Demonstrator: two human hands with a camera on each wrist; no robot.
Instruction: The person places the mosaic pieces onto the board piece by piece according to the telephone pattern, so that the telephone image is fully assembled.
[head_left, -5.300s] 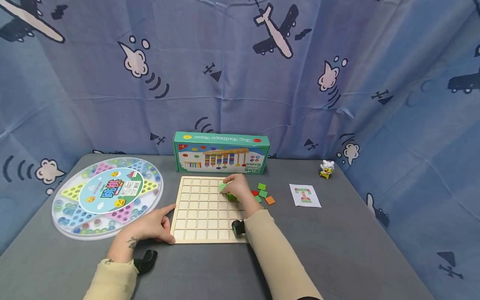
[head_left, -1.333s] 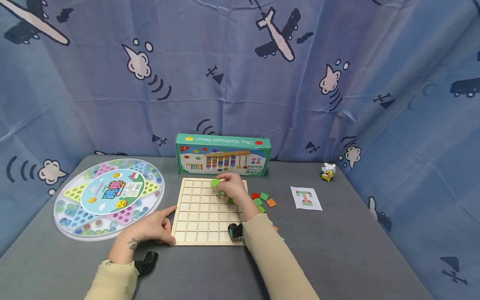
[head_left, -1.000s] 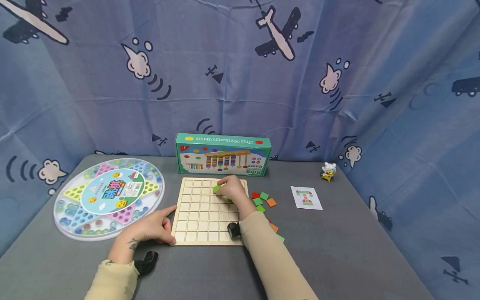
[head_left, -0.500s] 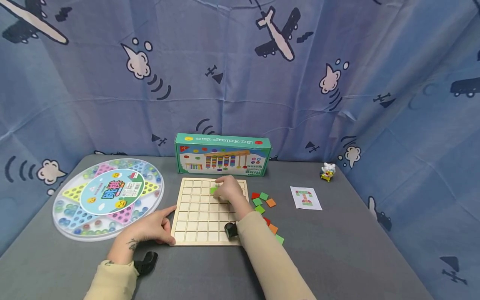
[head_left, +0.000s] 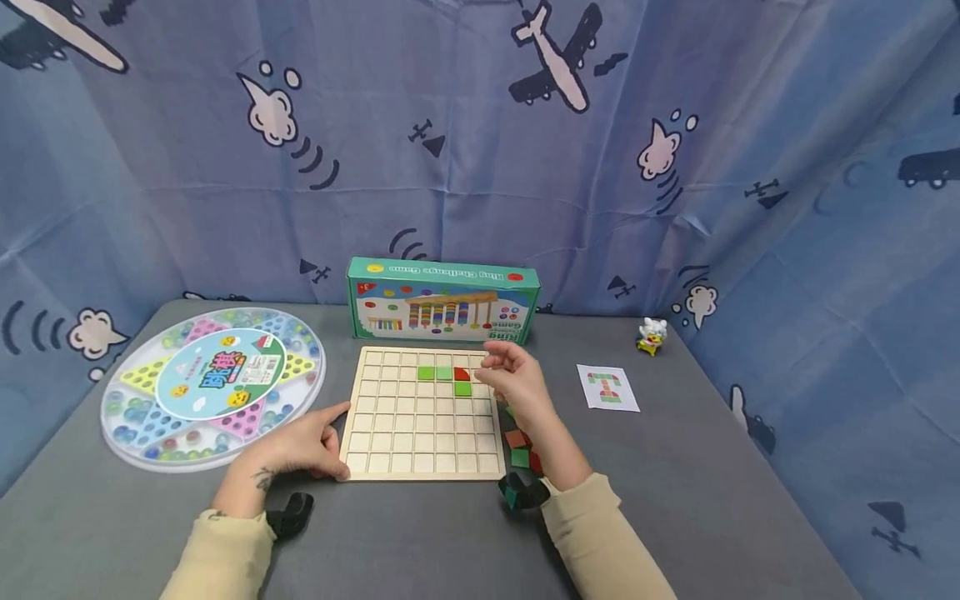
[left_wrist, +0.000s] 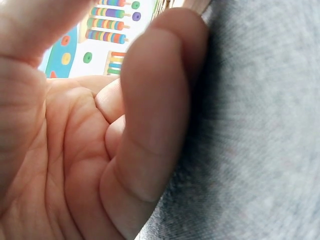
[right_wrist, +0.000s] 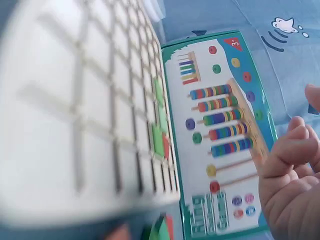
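Far left: round Chinese checkers set [head_left: 123,437], flat on the gray table [head_left: 420,542], marbles under its clear cover. Next, left hand [head_left: 296,448]: thumb and index spread wide against the board's left side, thumb at the near corner, other fingers curled in. Square wooden grid board [head_left: 405,422] lies flat just right of the checkers set. Seated tiles, same row: green tile [head_left: 426,372], pale green tile [head_left: 445,372], curved-edge red tile [head_left: 462,374]. Second green tile [head_left: 462,389] sits in the cell directly nearside of the red one. Ring Challenge Game box [head_left: 442,302] stands behind the board. Right hand [head_left: 522,393] at the board's right edge, fingers loosely bent, narrow gap at the tips; can't tell if it touches the board. Loose tiles [head_left: 520,457], green, orange and red, by that edge, partly hidden by hand and wrist. Further right: card with printed red-green pattern [head_left: 608,388]. Beyond it, small white-and-yellow figurine [head_left: 652,336].
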